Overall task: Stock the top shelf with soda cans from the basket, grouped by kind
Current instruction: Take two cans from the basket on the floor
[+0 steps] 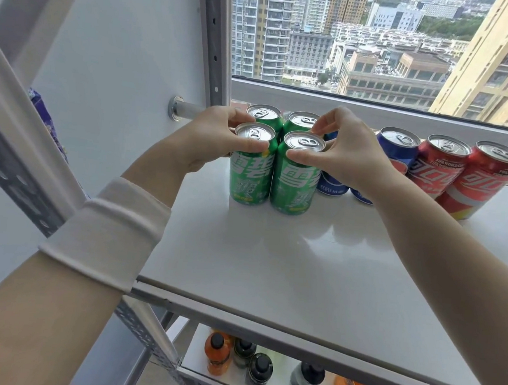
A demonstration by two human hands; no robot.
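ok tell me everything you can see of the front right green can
The front right green can is a metal soda can, green with white Chinese lettering, a silver lid and a flat pull tab. It stands upright on the white top shelf, close against the front left green can, with the back right green can just behind. The right hand pinches its top rim, thumb in front, fingers at the back.

Top shelf point(302, 257): four green Sprite cans point(251, 174), two blue cans point(397, 149) visible, one of them partly hidden, and two red Coca-Cola cans point(430, 172). Below: at least five bottles point(217, 356).
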